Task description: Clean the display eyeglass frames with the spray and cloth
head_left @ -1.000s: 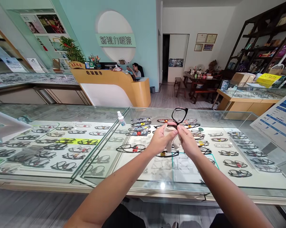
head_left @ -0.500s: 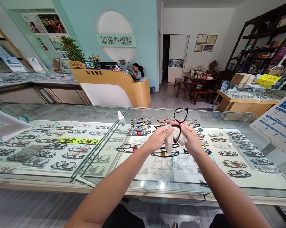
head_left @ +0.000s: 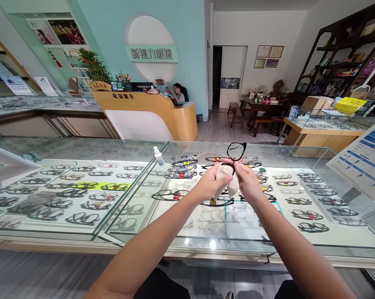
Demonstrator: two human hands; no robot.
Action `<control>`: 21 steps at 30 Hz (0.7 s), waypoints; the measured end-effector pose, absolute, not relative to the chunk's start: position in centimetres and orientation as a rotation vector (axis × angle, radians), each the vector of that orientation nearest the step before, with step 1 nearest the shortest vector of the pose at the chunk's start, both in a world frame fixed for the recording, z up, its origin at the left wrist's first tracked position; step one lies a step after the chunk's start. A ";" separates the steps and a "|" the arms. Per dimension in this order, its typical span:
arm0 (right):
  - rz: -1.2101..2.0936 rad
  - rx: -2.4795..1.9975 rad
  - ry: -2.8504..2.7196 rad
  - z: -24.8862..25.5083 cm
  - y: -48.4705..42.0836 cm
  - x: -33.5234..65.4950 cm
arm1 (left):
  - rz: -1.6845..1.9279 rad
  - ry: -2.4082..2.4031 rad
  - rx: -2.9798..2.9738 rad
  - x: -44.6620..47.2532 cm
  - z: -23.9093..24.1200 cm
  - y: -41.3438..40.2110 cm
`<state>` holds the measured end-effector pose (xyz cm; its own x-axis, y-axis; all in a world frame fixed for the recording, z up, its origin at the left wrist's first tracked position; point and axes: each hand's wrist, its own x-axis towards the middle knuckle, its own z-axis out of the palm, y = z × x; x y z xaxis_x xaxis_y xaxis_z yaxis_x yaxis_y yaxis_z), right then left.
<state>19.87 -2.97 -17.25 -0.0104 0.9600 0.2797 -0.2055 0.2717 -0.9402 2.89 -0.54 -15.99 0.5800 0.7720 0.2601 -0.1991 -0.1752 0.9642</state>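
Presently, cloth [head_left: 231, 185] is pinched by the left hand [head_left: 212, 181], black-rimmed eyeglasses [head_left: 236, 151] by the right hand [head_left: 247, 180]; overpressed, they could be bent.

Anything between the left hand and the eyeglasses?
Yes: a beige cloth lies between the thumb of the left hand and the lower lens of the black-rimmed eyeglasses. Nothing visible separates the right hand from the frame.
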 end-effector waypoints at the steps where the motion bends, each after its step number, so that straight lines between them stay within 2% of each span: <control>1: 1.108 -0.842 -1.241 -17.4 -3.0 19.8 | 0.961 0.522 1.483 3.1 -16.0 -0.7; 11: 1.062 -0.780 -1.356 -17.7 -3.0 19.1 | 1.193 0.676 1.406 3.8 -16.3 -1.1; 21: 1.194 -0.771 -1.096 -16.3 -3.2 19.8 | 0.833 0.515 1.555 2.2 -15.2 -0.3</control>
